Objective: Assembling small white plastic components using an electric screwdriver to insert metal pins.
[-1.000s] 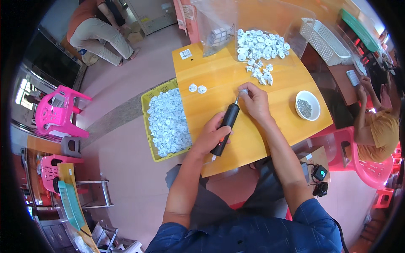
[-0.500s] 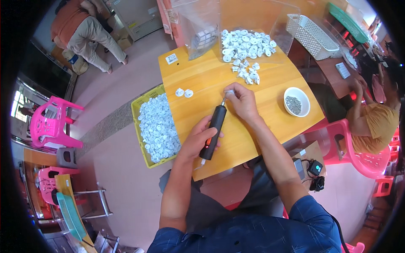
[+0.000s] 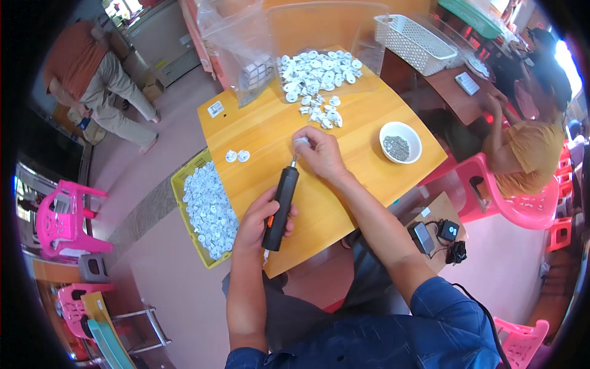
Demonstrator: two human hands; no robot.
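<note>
My left hand (image 3: 259,220) is wrapped round a black electric screwdriver (image 3: 283,206), its bit pointing up and away from me. In my right hand (image 3: 322,154) a small white plastic part (image 3: 301,142) is pinched, mostly hidden by the fingers. The bit's tip meets or nearly meets this part; I cannot tell which. On the table left of my hands lie two round white parts (image 3: 238,156). Beyond my right hand is a loose cluster of white parts (image 3: 322,112), in front of a larger heap (image 3: 319,72) in a clear plastic bin. A white bowl (image 3: 413,136) of small screws (image 3: 396,147) stands to the right.
A yellow crate (image 3: 178,184) full of white parts stands beside the wooden table's (image 3: 264,132) left edge. A clear bag (image 3: 243,67) is at the back. One person (image 3: 525,147) sits at the right; another (image 3: 92,77) stands far left. Pink chairs (image 3: 64,215) are around.
The whole view has shifted, so the table appears further left and lower. My hands keep the same hold on screwdriver and part. The person at far left stands a little more upright.
</note>
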